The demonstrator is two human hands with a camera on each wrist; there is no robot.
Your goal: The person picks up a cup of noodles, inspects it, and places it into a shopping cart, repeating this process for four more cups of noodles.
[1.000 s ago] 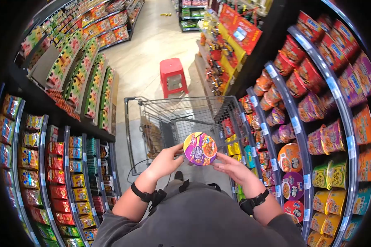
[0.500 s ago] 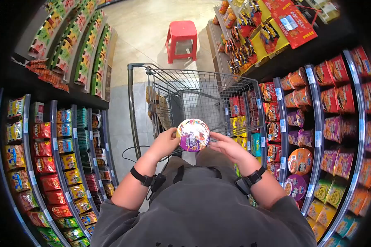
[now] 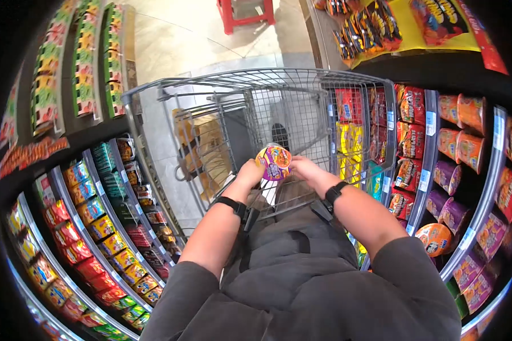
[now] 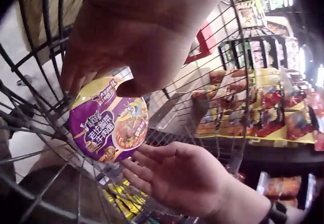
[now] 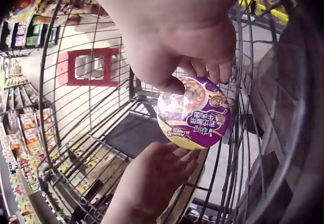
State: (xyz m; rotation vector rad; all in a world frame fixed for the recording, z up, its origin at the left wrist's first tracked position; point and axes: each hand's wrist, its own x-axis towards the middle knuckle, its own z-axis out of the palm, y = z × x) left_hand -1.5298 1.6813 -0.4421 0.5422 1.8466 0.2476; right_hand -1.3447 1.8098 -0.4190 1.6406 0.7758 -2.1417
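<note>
Head view sets the cup [image 3: 275, 163] between the hands, over the cart [image 3: 242, 136], lid [image 4: 104, 120] facing up, so its axis points headward. Left hand [image 3: 250, 172] grips one edge; right hand [image 3: 306, 169], fingers nearly straight, touches the other. Neither is nearer. Counted: one held cup, one cart, one stool [image 3: 227, 20].

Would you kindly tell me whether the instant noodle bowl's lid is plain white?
No, the instant noodle bowl's lid is printed in purple and yellow.
</note>
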